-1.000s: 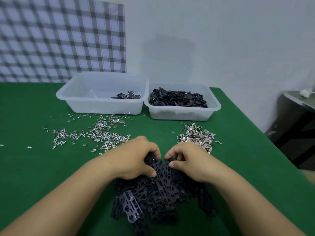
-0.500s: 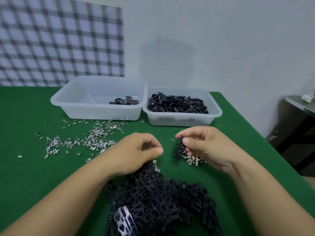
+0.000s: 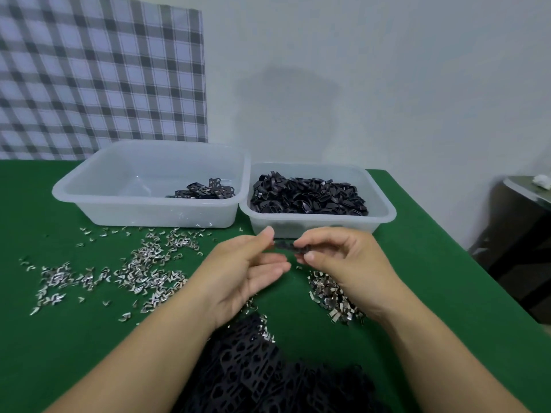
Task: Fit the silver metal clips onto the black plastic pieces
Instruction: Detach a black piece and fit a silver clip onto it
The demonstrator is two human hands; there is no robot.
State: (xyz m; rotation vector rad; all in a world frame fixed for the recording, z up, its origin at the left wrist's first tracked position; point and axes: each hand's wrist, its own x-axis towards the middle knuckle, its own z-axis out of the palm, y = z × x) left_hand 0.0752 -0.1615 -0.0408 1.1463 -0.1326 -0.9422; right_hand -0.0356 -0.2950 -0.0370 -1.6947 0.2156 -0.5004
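Note:
A single black plastic piece point(image 3: 285, 245) is held level above the green table between both hands. My right hand point(image 3: 337, 257) pinches its right end between thumb and fingers. My left hand point(image 3: 244, 269) touches its left end with thumb and fingertips, palm turned up. A heap of black plastic pieces point(image 3: 268, 371) lies near the front edge under my forearms. Silver metal clips point(image 3: 143, 272) are strewn over the left of the table, and a tighter pile of silver clips point(image 3: 331, 296) lies below my right hand.
Two translucent bins stand at the back: the left bin point(image 3: 89, 201) holds a few black pieces, the right bin point(image 3: 384, 216) is full of black pieces. The table's right edge point(image 3: 465, 251) drops off beside a dark stand. A checked cloth hangs behind.
Both hands have lifted off the black heap and risen toward the bins. My right hand took one black piece out of the heap, and my left hand has come up to meet it.

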